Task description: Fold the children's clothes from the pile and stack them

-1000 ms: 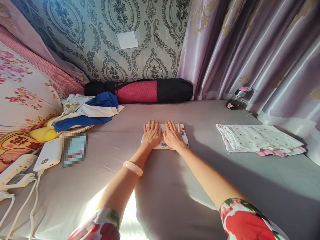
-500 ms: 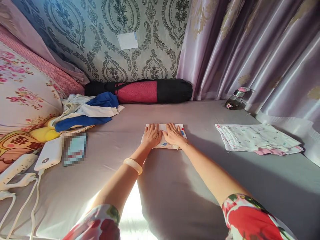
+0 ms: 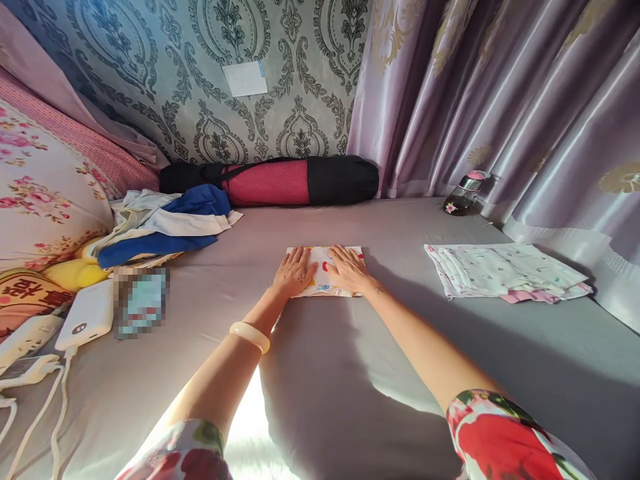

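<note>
A: Ok so the left hand (image 3: 295,275) is palm down, fingers stretched out and a bit apart, right? Can't see it gripping anything.

B: Yep, and the right hand (image 3: 350,270) is the same deal, spread flat, not pinching. Both rest on the folded cloth (image 3: 323,280).

A: Where's that sitting, exactly?

B: Middle of the smooth grey sheet (image 3: 220,307), under both palms. It's a neat flat rectangle, white with red and blue print showing between the hands.

A: Love the bangle (image 3: 251,337) on the left wrist btw, a thick, glossy pale ring.

B: Same. Over on the right there's a folded stack (image 3: 505,267), pale and small-printed with a pink bit poking out, and a rounded see-through bottle (image 3: 461,200) near the shiny satiny curtain (image 3: 430,113).

A: And the long tube-shaped bag (image 3: 267,181) by the wall has red mesh in the middle, black ends.
</note>
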Available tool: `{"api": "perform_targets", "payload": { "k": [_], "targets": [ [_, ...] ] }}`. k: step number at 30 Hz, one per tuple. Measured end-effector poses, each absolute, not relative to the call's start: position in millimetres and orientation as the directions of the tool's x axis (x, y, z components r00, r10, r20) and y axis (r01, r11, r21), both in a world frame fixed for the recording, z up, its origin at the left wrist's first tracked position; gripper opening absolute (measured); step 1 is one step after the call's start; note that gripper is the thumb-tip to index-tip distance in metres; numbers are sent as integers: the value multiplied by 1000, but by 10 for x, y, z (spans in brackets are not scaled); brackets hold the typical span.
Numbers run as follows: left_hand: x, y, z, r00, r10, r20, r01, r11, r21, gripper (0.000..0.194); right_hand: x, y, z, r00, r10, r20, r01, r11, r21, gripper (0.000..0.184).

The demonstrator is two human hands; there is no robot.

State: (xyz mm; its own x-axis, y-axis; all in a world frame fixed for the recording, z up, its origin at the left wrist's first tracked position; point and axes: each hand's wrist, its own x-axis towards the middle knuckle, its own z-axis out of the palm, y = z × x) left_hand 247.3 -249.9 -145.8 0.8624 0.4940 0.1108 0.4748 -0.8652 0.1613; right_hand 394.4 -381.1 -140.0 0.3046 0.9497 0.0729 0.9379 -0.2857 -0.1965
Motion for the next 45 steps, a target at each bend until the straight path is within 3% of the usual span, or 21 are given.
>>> {"api": "perform_targets", "payload": {
  "k": [7, 13, 20, 26, 35, 39, 43, 45],
  "targets": [
    [2455, -2566, -1453, 738, 628, 247, 602, -778, 180, 62, 3874, -3872, -1378, 476, 865, 160, 875, -447, -187, 61],
    [2470, -2584, -1391, 764, 643, 56, 625, -759, 184, 68, 3866, -3861, -1425, 609, 784, 120, 788, -582, -199, 67],
    [2476, -2537, -1386, 771, 637, 7, 623, -757, 197, 70, 3906, -3830, -1444, 611, 790, 55, 785, -595, -173, 69],
    [2323, -2250, -1452, 878, 479, 18, 460, -853, 246, 63, 4077, -3946, -1320, 502, 860, -94, 843, -511, -168, 66],
    [2205, -2104, -1625, 909, 405, 92, 370, -890, 267, 60, 4184, -4052, -1427, 415, 910, -17, 899, -413, -143, 65],
    [2214, -2142, -1554, 885, 449, 121, 378, -846, 375, 61, 4181, -4051, -1371, 424, 904, -58, 893, -428, -141, 65],
    [2144, -2159, -1453, 721, 677, 150, 442, -616, 652, 62, 4149, -4014, -1265, 444, 890, -103, 876, -456, -158, 63],
    [2074, -2173, -1437, 644, 750, 151, 443, -526, 726, 58, 4090, -3951, -1226, 476, 875, -87, 860, -484, -162, 62]
  ]
}}
